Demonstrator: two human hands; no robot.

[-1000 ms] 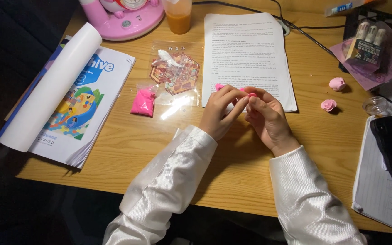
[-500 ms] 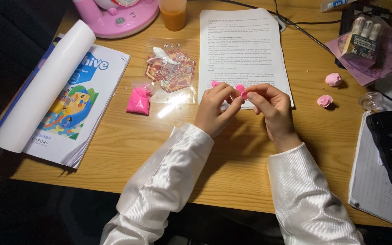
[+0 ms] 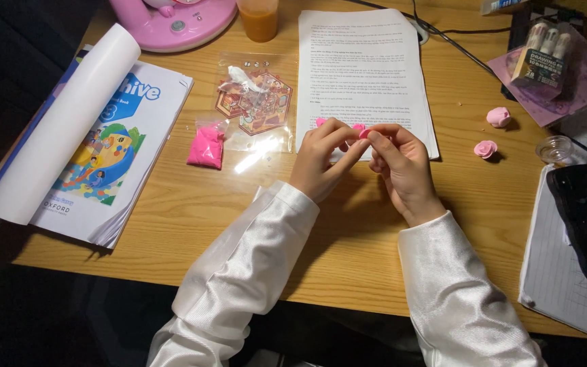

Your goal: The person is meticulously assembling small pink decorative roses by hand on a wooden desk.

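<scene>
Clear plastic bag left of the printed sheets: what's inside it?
The clear plastic bag holds a flat card with an orange-brown picture and crumpled white wrapping on top. Glare and the wrapping cover part of the card. A small pink packet lies outside, beside it.

Book (image 3: 103, 146) left, printed sheets (image 3: 361, 68) behind hands, notebook (image 3: 558, 272) right, on desk (image 3: 191, 217)

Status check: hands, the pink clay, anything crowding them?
Both hands, left and right, pinch the pink clay. Printed sheet beneath. Nothing in the way.

The hands' fingertips (image 3: 368, 136) hide most of the small pink piece (image 3: 363, 133).
</scene>
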